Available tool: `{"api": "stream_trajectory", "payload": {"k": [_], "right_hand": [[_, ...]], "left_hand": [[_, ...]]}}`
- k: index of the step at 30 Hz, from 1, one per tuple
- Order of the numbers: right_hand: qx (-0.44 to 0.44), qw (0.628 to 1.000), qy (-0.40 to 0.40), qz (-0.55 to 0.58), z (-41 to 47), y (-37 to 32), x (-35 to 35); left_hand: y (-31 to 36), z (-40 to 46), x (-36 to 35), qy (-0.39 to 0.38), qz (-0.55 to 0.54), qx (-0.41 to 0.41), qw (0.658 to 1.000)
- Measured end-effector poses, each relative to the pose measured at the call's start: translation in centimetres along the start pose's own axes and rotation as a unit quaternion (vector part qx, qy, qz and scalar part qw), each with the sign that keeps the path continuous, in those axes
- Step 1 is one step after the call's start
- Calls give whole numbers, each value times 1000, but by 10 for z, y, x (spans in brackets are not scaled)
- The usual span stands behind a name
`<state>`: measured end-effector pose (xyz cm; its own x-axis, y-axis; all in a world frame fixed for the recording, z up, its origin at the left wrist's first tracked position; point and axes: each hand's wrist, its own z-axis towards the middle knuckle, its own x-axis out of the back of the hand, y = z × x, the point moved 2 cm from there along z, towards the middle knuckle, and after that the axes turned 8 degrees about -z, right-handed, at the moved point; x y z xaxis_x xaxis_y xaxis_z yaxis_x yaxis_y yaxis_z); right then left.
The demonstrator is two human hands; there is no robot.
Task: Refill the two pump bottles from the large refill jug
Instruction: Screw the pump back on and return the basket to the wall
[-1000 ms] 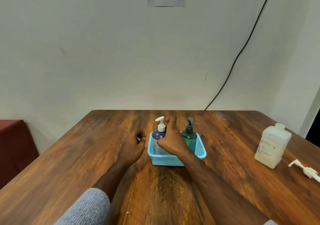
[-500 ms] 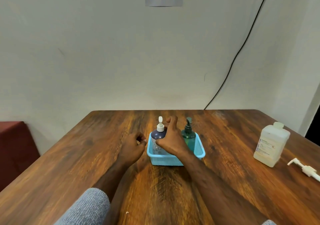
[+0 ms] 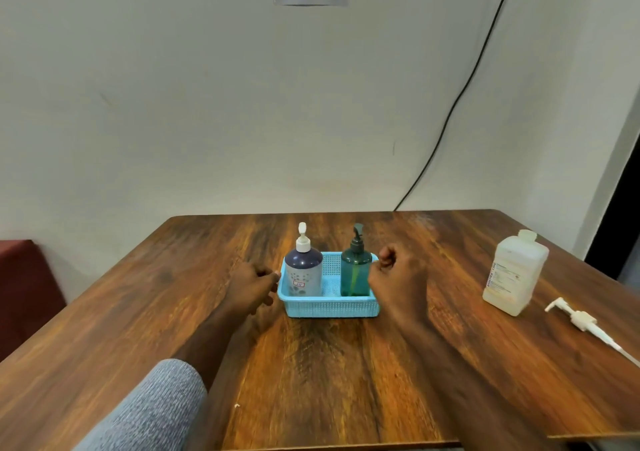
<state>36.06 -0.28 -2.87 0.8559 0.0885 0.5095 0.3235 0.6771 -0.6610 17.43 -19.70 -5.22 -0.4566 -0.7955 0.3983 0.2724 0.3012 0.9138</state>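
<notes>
Bare table [image 3: 329, 374] along the near edge; basket [image 3: 329, 306] mid-table, jug [image 3: 514, 274] and loose pump [image 3: 585, 322] crowd the right edge.

- Your left hand [image 3: 251, 286] sits against the left wall of the blue basket [image 3: 330, 306].
- In the basket stand a purple pump bottle [image 3: 304, 275] and a green pump bottle [image 3: 356, 274] (both upright).
- Your right hand [image 3: 398, 274] hovers just beside it, fingers curled, empty.
- The refill jug [image 3: 514, 272] stands well apart, a loose pump [image 3: 585, 320] lying near it.
</notes>
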Motion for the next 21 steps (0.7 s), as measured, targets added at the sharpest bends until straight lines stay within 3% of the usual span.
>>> {"api": "stream_trajectory", "payload": {"k": [3,7,12,21], "right_hand": [[-141,987,-83,-7,16,35,-5],[-172,966,-187,46,19,56,-17],[-229,941,-230,92,20,64,-28],[-218,947,-217,96,71,65,-65]], "left_hand": [[-2,-1,-2,-17,-18,46,999],[-2,-3,-9,-15,-75,112,991],[0,5,-13,0,-115,160,980],[-1,70,-15,6,-71,158,985]]}}
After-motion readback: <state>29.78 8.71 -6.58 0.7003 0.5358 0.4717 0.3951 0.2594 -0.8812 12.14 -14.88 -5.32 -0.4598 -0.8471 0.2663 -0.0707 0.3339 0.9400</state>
